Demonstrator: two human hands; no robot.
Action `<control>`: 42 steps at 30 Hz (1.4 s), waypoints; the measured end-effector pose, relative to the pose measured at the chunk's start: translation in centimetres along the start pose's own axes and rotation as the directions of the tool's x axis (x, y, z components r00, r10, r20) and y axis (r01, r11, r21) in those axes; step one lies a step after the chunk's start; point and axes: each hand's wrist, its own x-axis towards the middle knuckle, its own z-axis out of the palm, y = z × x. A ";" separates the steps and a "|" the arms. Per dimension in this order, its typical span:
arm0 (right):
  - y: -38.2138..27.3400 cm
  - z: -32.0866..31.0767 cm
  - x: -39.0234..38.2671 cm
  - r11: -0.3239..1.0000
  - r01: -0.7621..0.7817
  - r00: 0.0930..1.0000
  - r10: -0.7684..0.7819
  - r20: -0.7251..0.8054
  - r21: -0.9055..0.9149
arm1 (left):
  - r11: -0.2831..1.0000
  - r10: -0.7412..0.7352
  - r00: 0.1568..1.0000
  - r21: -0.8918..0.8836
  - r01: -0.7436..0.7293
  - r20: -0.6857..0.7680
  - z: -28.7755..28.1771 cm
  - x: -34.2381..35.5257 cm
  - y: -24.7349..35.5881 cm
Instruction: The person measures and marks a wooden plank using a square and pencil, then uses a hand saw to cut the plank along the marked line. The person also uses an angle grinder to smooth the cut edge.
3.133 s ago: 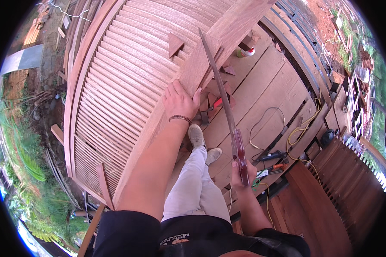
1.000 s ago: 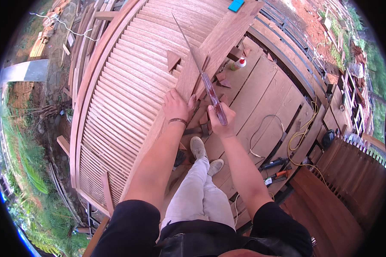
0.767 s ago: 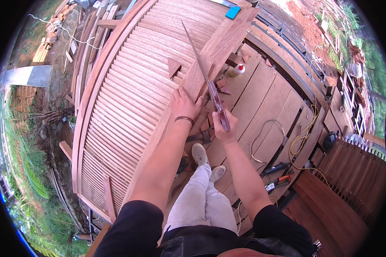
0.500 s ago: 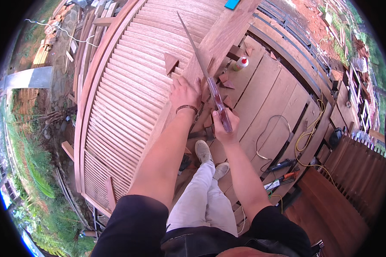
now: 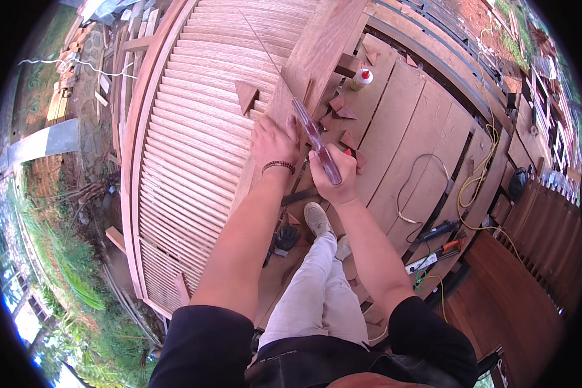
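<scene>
A long wooden board lies along the edge of a slatted wooden panel. My left hand grips the board, its fingers over the slat side and thumb on top. Just right of it, my right hand is wrapped round the dark reddish handle of a handsaw, whose thin blade angles up and left across the board. A triangular offcut rests on the slats, and more small offcuts lie below on the deck beside a glue bottle.
The plank deck under my feet holds a looped cable, a yellow cord and power tools at the right. A dark wooden panel is at the lower right. Stacked timber and plants lie to the left.
My right hand has risen from low beside my leg to beside my left hand. The saw handle went up with it, then shifted slightly between the recent frames. My left hand stays on the board.
</scene>
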 end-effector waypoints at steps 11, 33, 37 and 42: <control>1.4 -2.3 -3.4 0.994 0.108 0.994 -0.109 0.025 0.008 | 0.998 0.055 0.998 0.033 -0.054 -0.022 1.4 0.2 -1.1; 1.4 -7.1 -12.6 0.988 0.145 0.987 -0.141 0.072 -0.052 | 0.996 0.048 0.995 0.078 -0.041 -0.092 1.3 0.3 -2.3; 1.8 -1.9 -4.0 0.980 0.197 0.980 -0.195 -0.035 0.038 | 0.993 0.098 0.994 0.077 -0.094 -0.051 1.4 0.2 -2.1; 1.5 -0.8 -2.5 0.992 0.121 0.993 -0.121 0.001 0.026 | 0.995 0.065 0.998 0.071 -0.063 -0.025 1.0 0.2 -1.8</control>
